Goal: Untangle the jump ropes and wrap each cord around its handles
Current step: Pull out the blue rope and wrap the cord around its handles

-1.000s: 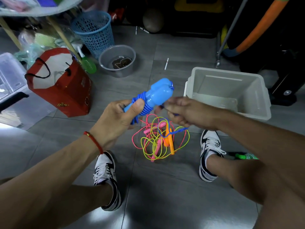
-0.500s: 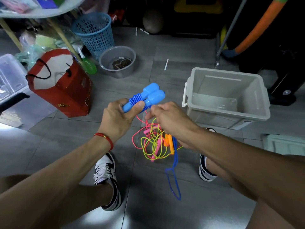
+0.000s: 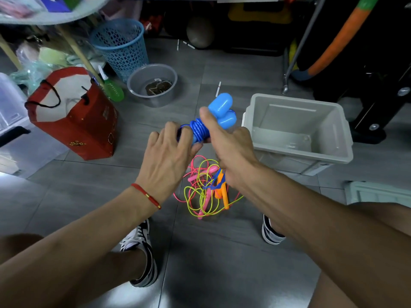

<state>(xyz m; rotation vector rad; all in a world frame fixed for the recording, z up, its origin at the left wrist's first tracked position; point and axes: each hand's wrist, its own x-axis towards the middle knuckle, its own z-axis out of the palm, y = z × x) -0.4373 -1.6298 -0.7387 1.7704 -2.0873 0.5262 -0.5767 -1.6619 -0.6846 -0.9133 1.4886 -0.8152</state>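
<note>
Progress: partway, I judge. Left hand (image 3: pixel 165 156) grips the lower ends of the blue handles (image 3: pixel 222 112), held above the floor's middle; blue cord (image 3: pixel 198 131) coiled around them, a short blue tail trailing below. Right hand (image 3: pixel 226 143) pinches that cord, thumb up against the coils. Left to do: pink and yellow-green ropes (image 3: pixel 204 187), tangled with pink and orange handles on the floor tiles (image 3: pixel 222 263) between the shoes.

Around: red paper bag (image 3: pixel 73 121), blue mesh basket (image 3: pixel 120 45), grey basin (image 3: pixel 153 85), open grey bin (image 3: pixel 298 127). Nothing obstructs.

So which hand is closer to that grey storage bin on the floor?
The right hand. It holds the blue jump rope just left of the grey bin, near its front left corner; the left hand sits farther left, beyond the rope.
</note>
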